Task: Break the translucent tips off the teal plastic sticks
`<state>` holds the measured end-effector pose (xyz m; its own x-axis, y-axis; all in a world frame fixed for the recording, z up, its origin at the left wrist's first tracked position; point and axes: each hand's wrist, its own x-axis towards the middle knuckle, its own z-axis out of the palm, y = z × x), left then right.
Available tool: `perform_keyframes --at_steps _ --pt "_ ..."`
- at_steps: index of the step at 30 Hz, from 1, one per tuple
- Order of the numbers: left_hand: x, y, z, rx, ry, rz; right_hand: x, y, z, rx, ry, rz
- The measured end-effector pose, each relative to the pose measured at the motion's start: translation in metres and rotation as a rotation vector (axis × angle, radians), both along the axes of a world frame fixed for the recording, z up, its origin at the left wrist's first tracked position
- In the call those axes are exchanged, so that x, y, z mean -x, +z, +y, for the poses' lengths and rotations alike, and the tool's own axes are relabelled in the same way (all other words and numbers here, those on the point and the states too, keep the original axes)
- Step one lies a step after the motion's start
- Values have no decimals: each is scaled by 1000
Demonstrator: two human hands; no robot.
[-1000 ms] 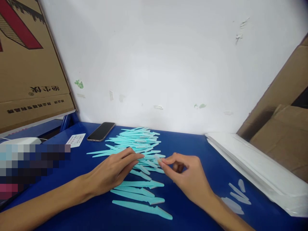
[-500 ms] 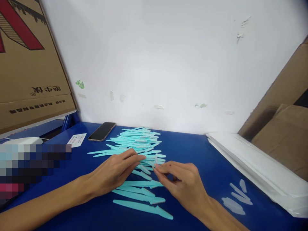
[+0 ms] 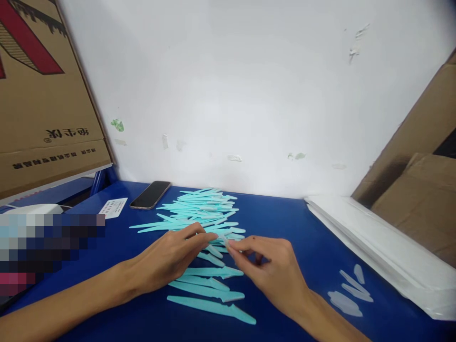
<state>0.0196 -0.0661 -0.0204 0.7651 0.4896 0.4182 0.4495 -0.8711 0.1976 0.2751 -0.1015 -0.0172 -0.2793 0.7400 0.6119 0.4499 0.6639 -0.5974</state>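
My right hand [image 3: 270,266] pinches a small translucent blade cap [image 3: 224,239] between thumb and index finger, tilted toward the left. My left hand [image 3: 178,256] is closed just left of it, fingertips almost meeting the cap; what it grips, if anything, is hidden under its fingers. Beneath and around both hands lie many turquoise eyebrow razors [image 3: 210,308], heaped toward the wall and spread in a rough row toward me. To the right of my right hand, several loose translucent caps [image 3: 345,304] rest on the blue table [image 3: 285,218].
A phone [image 3: 151,194] and a printed card [image 3: 113,208] lie at the back left. White packaging [image 3: 384,256] runs along the right edge. Cardboard boxes [image 3: 46,104] stand on both sides, and a white wall [image 3: 249,95] closes off the back.
The cap in my right hand has tipped from upright to slanting left, and my right fingertips have shifted slightly left. My left hand is nearly still. The razors on the table look unchanged.
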Motion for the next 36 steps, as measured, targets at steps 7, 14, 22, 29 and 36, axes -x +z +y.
perform_keyframes --at_steps 7,14,22,29,36 --pt "-1 3 -1 -5 32 -75 -13 9 10 347 -97 207" --pt "-1 4 -3 8 35 -80 -14 9 13 452 -75 253" --pt "-1 1 0 1 44 -105 -15 12 11 414 -119 235" --pt "1 1 2 14 30 -97 -15 10 10 435 -108 203" --pt "1 1 2 -38 22 -134 -16 12 12 406 -139 201"
